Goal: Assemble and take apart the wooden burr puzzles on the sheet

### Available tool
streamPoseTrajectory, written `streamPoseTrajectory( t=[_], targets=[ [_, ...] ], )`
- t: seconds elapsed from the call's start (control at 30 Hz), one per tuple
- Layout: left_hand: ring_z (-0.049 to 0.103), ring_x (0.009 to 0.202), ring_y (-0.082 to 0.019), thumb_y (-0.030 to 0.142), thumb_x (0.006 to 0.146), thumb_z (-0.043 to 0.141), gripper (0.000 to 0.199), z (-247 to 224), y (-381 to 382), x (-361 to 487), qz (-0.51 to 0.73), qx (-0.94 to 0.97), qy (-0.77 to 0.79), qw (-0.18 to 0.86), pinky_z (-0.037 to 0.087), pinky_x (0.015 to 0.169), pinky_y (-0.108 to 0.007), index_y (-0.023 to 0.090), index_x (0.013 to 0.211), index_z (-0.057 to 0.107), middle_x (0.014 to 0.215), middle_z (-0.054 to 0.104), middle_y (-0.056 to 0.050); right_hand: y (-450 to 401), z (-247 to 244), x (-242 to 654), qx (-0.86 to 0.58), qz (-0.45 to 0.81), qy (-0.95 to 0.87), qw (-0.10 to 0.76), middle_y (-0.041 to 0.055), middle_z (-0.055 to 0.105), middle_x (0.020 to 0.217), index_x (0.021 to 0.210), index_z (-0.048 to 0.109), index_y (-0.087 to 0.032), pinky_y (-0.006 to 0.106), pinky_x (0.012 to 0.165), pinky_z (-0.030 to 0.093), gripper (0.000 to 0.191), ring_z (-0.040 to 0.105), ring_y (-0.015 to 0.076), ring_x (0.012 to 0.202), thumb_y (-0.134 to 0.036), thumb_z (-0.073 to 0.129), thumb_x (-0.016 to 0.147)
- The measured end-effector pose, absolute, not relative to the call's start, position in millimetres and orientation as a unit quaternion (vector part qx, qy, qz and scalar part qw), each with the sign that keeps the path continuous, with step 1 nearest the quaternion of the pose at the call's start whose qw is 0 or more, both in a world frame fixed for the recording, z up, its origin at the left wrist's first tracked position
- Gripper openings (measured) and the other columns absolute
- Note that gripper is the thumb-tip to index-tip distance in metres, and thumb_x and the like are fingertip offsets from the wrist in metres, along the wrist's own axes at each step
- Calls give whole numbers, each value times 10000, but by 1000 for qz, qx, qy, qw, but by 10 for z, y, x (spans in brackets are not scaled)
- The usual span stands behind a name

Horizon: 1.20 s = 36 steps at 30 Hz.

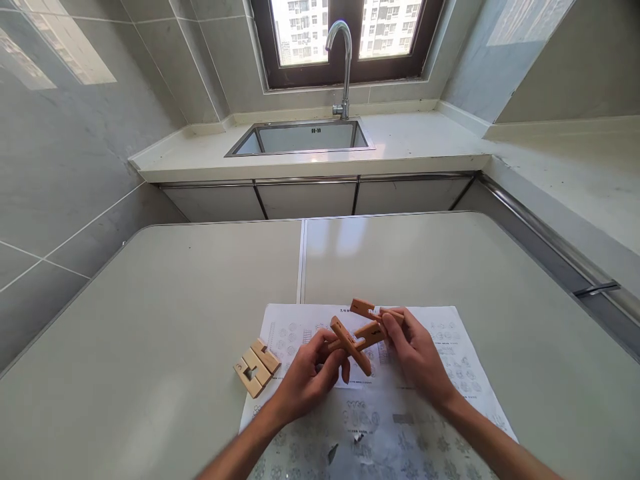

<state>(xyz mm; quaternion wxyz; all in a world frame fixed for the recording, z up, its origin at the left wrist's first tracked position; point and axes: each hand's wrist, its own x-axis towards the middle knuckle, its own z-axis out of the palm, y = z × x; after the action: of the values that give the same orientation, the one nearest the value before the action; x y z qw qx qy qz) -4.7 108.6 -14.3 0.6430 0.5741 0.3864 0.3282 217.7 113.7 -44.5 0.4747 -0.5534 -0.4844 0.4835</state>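
Note:
Over the printed sheet [365, 413], my left hand [313, 373] pinches a group of crossed reddish-brown notched wooden pieces [351, 346]. My right hand [413, 343] holds another notched wooden piece [362, 307] between thumb and fingers, just above and to the right of that group. A further piece [371, 334] spans from the crossed group toward my right fingertips; whether it touches them is unclear. Several lighter wooden pieces [257, 368] lie side by side on the table, left of my left hand.
The pale table [200, 287] has a seam down its middle. Beyond its far edge are a counter [425, 140], a sink [310, 138] and a faucet [346, 73] below a window. Tiled wall stands at the left; a ledge runs along the right.

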Motion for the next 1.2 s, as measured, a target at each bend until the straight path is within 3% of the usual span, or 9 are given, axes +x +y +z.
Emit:
streamPoseTrajectory(
  t=[0.23,0.7,1.2],
  targets=[
    [451,610,-111,529,1056,516,377,-175,1098,-87,292,583,356,670,352,572,-235,161,1023,585,727,558,8,1200,-379,2232,-417,696,-326,485,-54,495,671,1169,599,-237,254,546,335,430,369,125,556,-587,698,941],
    [515,646,-130,437,1076,486,306,-176,1100,-116,238,645,354,634,396,603,-243,172,987,611,753,640,-19,1100,-310,2267,-314,801,-363,358,-107,304,560,1025,592,-235,249,502,151,388,169,93,504,-605,680,946],
    [550,709,-137,352,1073,505,223,-103,1101,-95,240,629,325,663,445,660,-251,169,1004,613,820,650,-36,1108,-306,2286,-345,800,-366,328,-57,423,708,964,586,-240,233,524,237,399,289,88,542,-603,736,895]
  ],
)
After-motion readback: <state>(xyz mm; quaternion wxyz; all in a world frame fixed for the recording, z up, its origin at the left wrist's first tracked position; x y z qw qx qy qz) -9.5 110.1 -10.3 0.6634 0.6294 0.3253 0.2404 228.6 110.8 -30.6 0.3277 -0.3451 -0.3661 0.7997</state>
